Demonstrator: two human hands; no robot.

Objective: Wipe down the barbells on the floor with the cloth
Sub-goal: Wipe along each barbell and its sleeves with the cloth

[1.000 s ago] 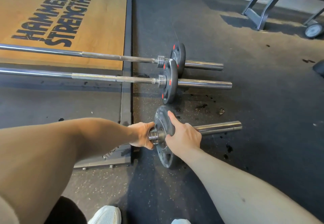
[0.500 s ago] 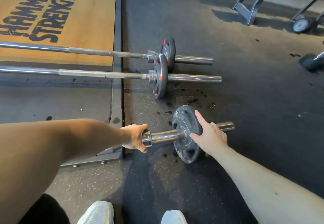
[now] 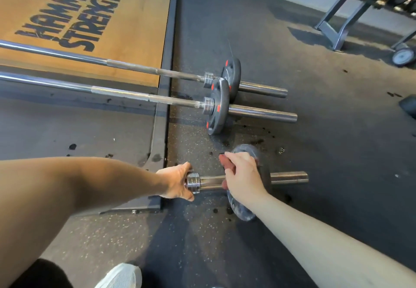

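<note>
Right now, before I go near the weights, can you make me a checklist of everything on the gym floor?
Surface: dark rubber floor, with a wooden platform lettered HAMMER STRENGTH at the left.
Job's things: near barbell with its weight plate partway along the sleeve; middle barbell and far barbell beyond, each plate against its collar; cloth, nothing seen.
Clutter: dark specks on the floor near the plates.
Grips: left hand holds the near barbell beside its collar; right hand grips the weight plate's rim.
Cables: nothing seen.
Surroundings: dumbbell rack at top right; white shoe at the bottom edge.
</note>
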